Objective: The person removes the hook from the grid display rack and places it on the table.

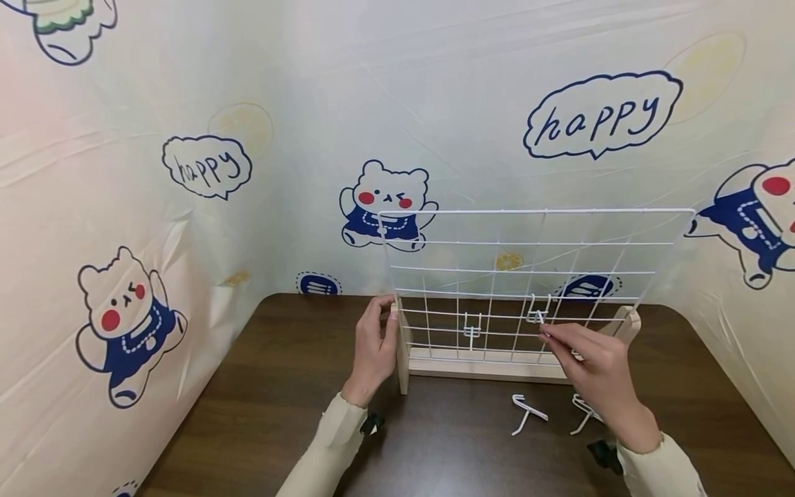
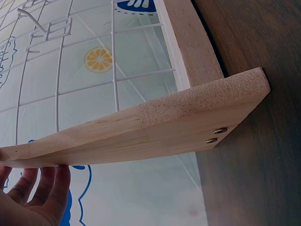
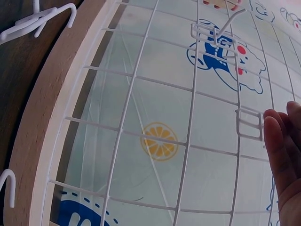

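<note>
Left hand (image 1: 374, 351) grips the left post (image 2: 155, 136), right hand (image 1: 601, 362) pinches a white hook (image 1: 535, 316) against the grid (image 1: 497, 211), right of a second hook (image 1: 472, 332) mounted there, while two loose hooks (image 1: 527, 412) lie on the table (image 1: 279, 386) in front.

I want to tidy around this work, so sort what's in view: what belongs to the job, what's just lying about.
Job:
white wire grid
wooden stand, touched by left hand
hook hanging on the grid
hook pinched by right hand
loose hooks nearby, probably

Just surroundings:
printed sheet
brown table
</note>
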The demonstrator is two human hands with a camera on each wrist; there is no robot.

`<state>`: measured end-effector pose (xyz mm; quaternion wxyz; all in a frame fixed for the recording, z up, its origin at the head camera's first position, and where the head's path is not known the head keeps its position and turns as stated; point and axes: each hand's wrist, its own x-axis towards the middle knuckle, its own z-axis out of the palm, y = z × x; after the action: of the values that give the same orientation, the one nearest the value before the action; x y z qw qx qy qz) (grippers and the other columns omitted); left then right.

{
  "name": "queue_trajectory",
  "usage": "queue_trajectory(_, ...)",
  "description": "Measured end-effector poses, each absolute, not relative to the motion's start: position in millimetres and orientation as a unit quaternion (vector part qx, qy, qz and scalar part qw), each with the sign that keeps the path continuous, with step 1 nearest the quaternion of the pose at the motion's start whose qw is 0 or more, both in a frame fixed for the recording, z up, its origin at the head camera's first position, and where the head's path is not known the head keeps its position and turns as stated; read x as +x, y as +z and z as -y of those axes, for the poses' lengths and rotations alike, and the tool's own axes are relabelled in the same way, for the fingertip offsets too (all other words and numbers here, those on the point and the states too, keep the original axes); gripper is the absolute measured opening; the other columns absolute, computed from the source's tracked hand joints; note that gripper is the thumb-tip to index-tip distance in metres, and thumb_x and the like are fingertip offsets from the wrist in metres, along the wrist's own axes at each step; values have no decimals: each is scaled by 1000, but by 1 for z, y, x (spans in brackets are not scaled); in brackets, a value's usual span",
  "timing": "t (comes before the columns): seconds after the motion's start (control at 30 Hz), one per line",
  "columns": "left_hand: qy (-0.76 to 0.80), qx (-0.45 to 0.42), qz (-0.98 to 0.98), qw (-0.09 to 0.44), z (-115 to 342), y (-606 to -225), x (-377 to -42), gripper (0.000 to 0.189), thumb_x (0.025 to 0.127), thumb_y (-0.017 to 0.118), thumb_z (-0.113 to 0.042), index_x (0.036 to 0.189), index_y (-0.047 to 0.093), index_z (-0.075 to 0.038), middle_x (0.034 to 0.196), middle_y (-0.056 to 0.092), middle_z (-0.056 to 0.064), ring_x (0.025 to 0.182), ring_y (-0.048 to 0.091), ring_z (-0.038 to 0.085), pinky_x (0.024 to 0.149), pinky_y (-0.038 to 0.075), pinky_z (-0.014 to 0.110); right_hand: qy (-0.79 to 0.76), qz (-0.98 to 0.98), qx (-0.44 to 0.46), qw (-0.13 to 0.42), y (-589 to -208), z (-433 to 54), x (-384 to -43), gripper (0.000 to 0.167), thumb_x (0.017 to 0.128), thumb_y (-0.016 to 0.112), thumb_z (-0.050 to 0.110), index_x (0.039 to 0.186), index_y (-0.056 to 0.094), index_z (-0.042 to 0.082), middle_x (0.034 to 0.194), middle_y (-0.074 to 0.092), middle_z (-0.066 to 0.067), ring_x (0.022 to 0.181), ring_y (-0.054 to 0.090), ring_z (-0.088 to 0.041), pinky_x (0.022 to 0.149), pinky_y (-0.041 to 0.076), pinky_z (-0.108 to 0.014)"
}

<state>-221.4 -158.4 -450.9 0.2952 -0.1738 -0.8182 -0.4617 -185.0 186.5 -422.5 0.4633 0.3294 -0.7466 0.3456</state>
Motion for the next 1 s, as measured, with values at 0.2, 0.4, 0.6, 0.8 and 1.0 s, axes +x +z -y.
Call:
queue_trajectory(0.2,-463,-174,817,297,158,-451,-221,24,107,51,-12,127,61,-3,119,68,12,105,67,22,89,64,43,351,744,330,463,-424,-186,-185,44,105,61,36,92,81,-1,83,80,-13,83,75,-5,89,51,-2)
queue_trajectory(0.4,-465,-173,818,290,157,-451,-221,23,107,50,-12,127,61,-5,119,68,14,106,67,23,90,64,43,347,744,329,466,-424,-186,-184,44,105,60,35,91,81,-1,82,79,-13,80,75,-7,89,50,-1)
queue_trajectory(0.6,-463,-168,821,288,157,-449,-221,24,107,50,-13,127,60,-4,119,68,12,106,67,23,91,64,44,348,744,330,465,-424,-186,-185,44,106,60,35,92,81,-1,82,79,-13,82,74,-5,90,50,-1)
queue_trajectory(0.8,-462,-161,824,285,157,-450,-219,25,108,51,-14,128,60,-3,121,68,11,107,67,22,92,63,44,350,740,335,467,-425,-185,-185,44,106,60,34,91,81,-1,81,79,-13,83,74,-2,89,50,-2)
queue_trajectory(1.0,-463,-158,825,282,157,-450,-220,24,108,51,-15,128,60,-5,121,68,11,107,67,22,92,63,44,363,732,338,467,-422,-185,-186,43,105,60,33,90,80,-2,81,78,-14,87,73,1,90,50,-2)
